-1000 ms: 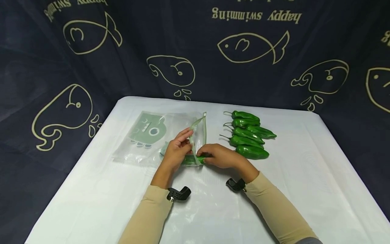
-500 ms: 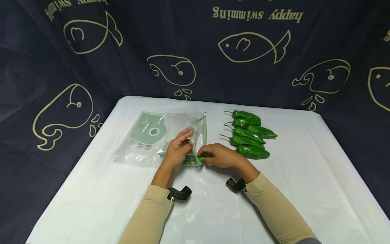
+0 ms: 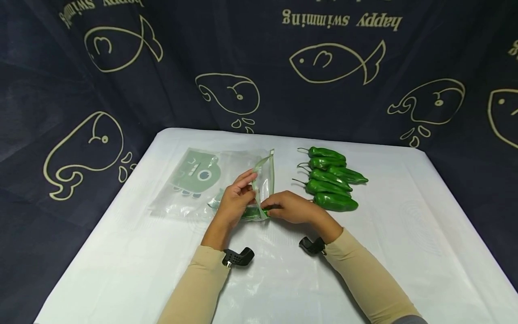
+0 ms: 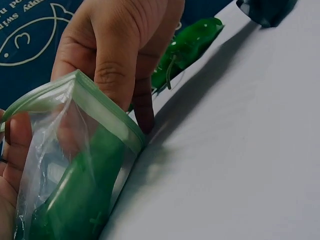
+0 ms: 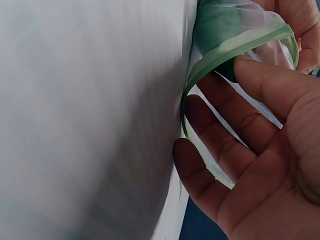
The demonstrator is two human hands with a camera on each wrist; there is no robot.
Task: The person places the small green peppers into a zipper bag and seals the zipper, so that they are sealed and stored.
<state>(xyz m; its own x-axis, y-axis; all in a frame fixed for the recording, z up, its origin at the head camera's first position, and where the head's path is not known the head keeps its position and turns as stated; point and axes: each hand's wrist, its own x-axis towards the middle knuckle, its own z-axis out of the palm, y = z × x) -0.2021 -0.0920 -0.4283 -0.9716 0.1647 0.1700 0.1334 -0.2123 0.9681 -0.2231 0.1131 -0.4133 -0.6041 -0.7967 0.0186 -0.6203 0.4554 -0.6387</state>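
A clear zip bag [image 3: 238, 162] with a green monster print lies flat, its mouth held up toward the right. My left hand [image 3: 236, 198] pinches the bag near its mouth. A green pepper [image 4: 80, 195] lies inside along the near edge, seen through the plastic in the left wrist view. At the bag's opening my right hand [image 3: 292, 207] grips the end of this pepper, thumb and fingertips right at the green zip rim [image 5: 235, 47]. In the right wrist view, the bag rim and my fingers partly hide the pepper's end.
Several green peppers [image 3: 328, 177] with thin stems lie in a stacked row just beyond my right hand, on the white-covered table [image 3: 384, 252]. A dark curtain [image 3: 267, 103] with fish drawings hangs behind the table's far edge.
The pepper has slid slightly left, deeper into the bag, and my right hand has followed it a little. My left hand stays in place on the bag.
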